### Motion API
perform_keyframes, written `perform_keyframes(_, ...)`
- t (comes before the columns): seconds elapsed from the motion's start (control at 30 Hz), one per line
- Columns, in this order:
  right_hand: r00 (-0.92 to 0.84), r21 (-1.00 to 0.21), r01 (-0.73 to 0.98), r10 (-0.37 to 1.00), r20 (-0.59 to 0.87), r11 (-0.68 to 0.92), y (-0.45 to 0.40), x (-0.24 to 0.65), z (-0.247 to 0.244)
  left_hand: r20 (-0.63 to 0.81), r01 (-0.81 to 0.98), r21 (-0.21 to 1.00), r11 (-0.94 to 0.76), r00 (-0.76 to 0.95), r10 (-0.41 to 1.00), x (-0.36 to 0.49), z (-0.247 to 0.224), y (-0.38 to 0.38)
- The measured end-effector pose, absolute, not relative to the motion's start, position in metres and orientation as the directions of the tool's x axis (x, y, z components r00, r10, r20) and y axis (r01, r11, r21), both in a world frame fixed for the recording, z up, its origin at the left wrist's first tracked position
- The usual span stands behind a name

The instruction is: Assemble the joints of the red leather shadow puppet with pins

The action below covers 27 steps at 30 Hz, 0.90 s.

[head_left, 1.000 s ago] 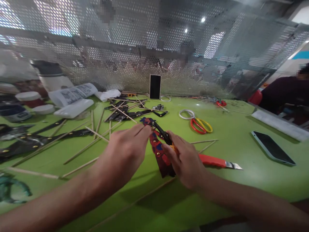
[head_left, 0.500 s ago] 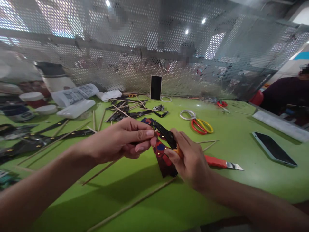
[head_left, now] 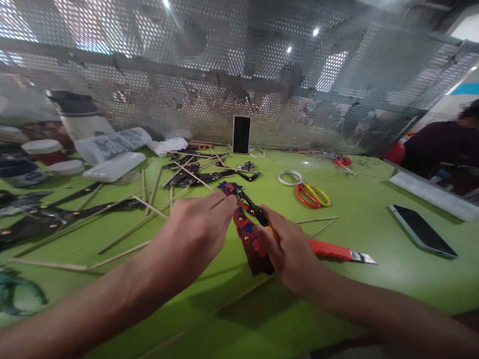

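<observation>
My right hand (head_left: 290, 247) is closed around black pliers (head_left: 257, 212) with orange on the grip. The jaws point up and left across a painted red and blue strip (head_left: 247, 228) with brass rivets. Closed and turned knuckles-up, my left hand (head_left: 202, 219) has its fingertips at the strip's upper part, by the plier tips. Whatever those fingers hold is hidden behind the hand. A thin stick (head_left: 239, 297) lies on the table below the strip.
A red craft knife (head_left: 337, 251), blade exposed, lies beside my right hand. Scissors (head_left: 312, 195), a tape roll (head_left: 291, 177) and a phone (head_left: 422, 231) are to the right. Black riveted pieces (head_left: 48, 219), loose sticks (head_left: 123, 238) and jars (head_left: 22, 172) crowd the left. A person sits far right.
My left hand has rolled over from a visible thumb-and-finger pinch to knuckles-up, hiding its fingertips. My right hand and the pliers have shifted slightly left.
</observation>
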State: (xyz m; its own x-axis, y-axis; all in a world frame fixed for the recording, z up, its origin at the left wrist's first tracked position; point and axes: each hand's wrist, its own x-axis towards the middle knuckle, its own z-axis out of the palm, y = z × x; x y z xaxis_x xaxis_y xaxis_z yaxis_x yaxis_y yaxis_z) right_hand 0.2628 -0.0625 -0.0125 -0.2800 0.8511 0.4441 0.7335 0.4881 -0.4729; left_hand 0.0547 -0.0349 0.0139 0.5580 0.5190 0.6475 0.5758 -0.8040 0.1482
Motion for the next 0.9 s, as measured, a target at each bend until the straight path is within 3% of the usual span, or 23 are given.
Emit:
perform_keyframes(0.13, -0.260, -0.375, 0.785, 0.813, 0.521, 0.492, -0.062, 0.263, -0.019, 0.624, 0.592, 0.294, -0.750, 0.475, 0.620, 0.058, 0.018, -0.036)
perform_keyframes(0.3, -0.240, -0.319, 0.808, 0.772, 0.589, 0.495, -0.063, 0.262, -0.022, 0.330, 0.504, 0.679, -0.534, 0.440, 0.835, 0.059, 0.030, -0.033)
perform_keyframes(0.53, -0.294, -0.210, 0.821, 0.708, 0.642, 0.531, -0.062, 0.266, -0.016, 0.115, 0.194, 0.939, -0.283, 0.600, 0.792, 0.053, 0.030, -0.023)
perform_keyframes(0.7, -0.357, -0.071, 0.840, 0.645, 0.676, 0.539, -0.059, 0.270, -0.012, 0.063, 0.029, 0.993, -0.114, 0.687, 0.724, 0.051, 0.029, -0.019)
perform_keyframes(0.9, -0.320, -0.123, 0.847, 0.681, 0.658, 0.517, -0.061, 0.268, -0.015, 0.131, 0.189, 0.935, -0.301, 0.603, 0.786, 0.049, 0.029, -0.021)
